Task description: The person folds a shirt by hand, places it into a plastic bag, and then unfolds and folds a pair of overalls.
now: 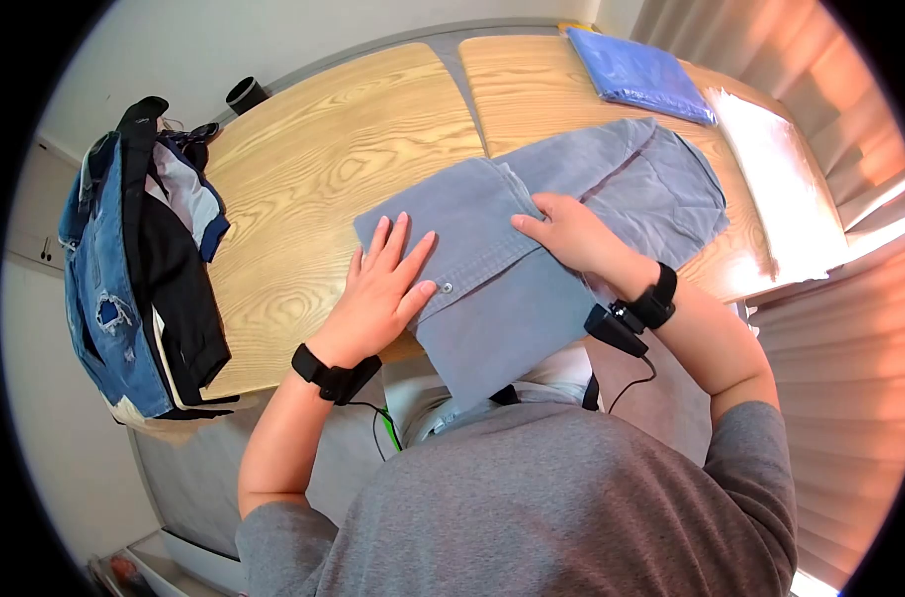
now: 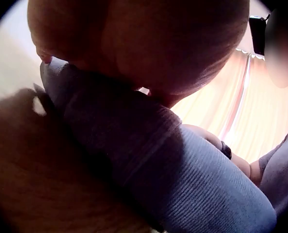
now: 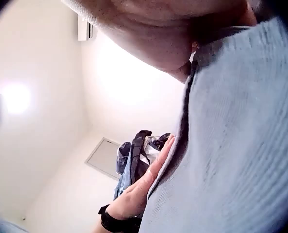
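Grey fabric of the person's top (image 1: 572,488) fills the near side. Just beyond, a soft blue-grey garment (image 1: 472,219) lies on the desk (image 1: 323,139), partly folded, with a flap reaching past the near edge towards the person's lap. That overhang could drag on the rest, so it probably wants support from beneath.

Farther in, the left hand (image 1: 378,284) lies flat on the garment, fingers straight and spread, gripping nothing, its thumb near a small button (image 1: 447,288). The right hand (image 1: 577,234) rests on the cloth beside a stitched band, thumb stretched out; the other fingers are mostly hidden, so whether they pinch any fabric cannot be told.

The finely ribbed cloth looks light and limp rather than fragile, likely to crease or slide out of line if pulled by one layer. The stitched band and doubled edges seem the firmest places to take hold, with a spread palm to keep the layers together. Beyond the right hand, a looser, rumpled section looks floppier and would need smoothing.

Farther off lies a blue plastic-wrapped packet (image 1: 639,78), with a pale curtain (image 1: 761,50) behind.
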`<state>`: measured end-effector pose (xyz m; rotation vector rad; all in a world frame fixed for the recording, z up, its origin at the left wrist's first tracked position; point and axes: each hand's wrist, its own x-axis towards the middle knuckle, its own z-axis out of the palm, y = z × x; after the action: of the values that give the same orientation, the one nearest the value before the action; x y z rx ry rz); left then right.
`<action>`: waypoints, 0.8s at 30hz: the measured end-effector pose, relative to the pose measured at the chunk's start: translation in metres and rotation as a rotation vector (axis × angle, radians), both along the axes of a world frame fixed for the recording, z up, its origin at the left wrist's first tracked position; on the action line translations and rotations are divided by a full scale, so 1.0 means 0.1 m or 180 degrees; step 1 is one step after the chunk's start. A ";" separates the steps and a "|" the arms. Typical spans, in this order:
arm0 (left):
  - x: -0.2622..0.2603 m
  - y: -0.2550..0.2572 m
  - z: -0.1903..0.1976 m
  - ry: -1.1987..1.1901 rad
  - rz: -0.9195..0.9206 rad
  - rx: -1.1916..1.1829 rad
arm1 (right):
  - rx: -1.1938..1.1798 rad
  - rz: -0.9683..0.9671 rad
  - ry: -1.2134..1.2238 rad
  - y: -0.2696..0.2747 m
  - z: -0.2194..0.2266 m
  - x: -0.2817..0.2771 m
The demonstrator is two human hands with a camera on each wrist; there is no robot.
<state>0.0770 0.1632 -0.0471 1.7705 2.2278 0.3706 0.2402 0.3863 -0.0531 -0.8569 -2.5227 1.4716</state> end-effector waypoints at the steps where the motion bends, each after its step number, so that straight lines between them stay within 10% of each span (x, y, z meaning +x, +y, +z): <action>1: 0.00 0.00 0.04 0.0089 0.0019 -0.0062 | 0.0010 0.0014 0.0004 -0.01 0.03 0.03; 7: 0.05 0.00 0.14 -0.0109 -0.0198 0.0156 | -0.0816 -0.0118 0.0680 -0.02 0.16 0.27; 24: 0.10 0.30 -0.08 0.0277 -0.0153 -0.0359 | 0.0843 -0.0200 0.0454 0.07 0.07 0.26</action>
<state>0.0874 0.1933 -0.0546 1.8090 2.2123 0.1574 0.2661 0.3933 -0.0462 -0.7516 -2.4852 1.1048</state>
